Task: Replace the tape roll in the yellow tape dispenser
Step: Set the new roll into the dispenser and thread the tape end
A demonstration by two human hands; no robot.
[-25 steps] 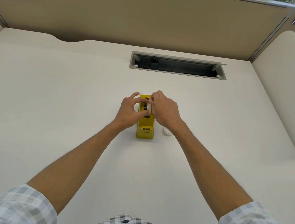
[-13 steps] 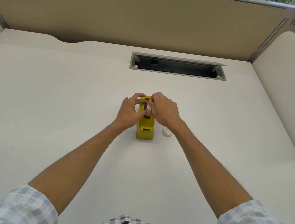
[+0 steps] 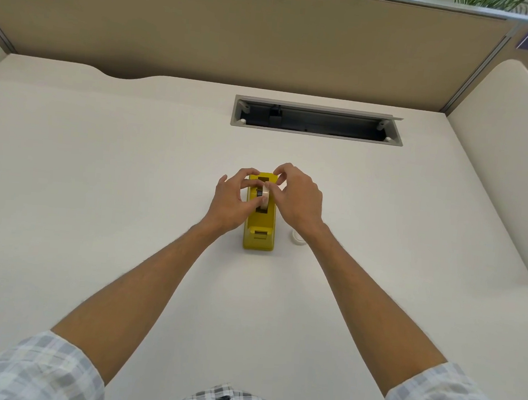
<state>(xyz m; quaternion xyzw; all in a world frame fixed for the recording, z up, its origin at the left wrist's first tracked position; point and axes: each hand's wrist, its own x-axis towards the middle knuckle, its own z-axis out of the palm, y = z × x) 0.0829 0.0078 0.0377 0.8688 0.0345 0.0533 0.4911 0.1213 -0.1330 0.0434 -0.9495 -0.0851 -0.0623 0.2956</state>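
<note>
1. Compared with a second ago: left hand (image 3: 229, 201) closed further over the top of the yellow tape dispenser (image 3: 259, 228), index finger now curled across its far end; right hand (image 3: 298, 199) nearly unchanged. Tape roll (image 3: 265, 198) sitting slightly lower in the slot, between both sets of fingertips.
2. Judged meaning for the task: roll being seated on its black hub (image 3: 259, 193), not lifted out (seating depth hidden by the fingers, so full engagement cannot be confirmed).
3. Grip state: left thumb and fingers pinched on the roll's left face and hub; right fingertips pressed against the roll's right face. Both hands closed on the roll.
4. Location: dispenser standing upright near the centre of the desk (image 3: 98, 185), cutter end toward the wearer.
5. Materials and shapes: dispenser a glossy yellow moulded block with a narrow top slot; roll a thin, pale, matte ring.
6. Just right of the dispenser, partly behind the right wrist: small white ring (image 3: 297, 237) flat on the desk (probably the spent core).
7. Further out: smooth off-white desk, grey recessed cable tray (image 3: 316, 133), tan fabric partition (image 3: 239, 31).
</note>
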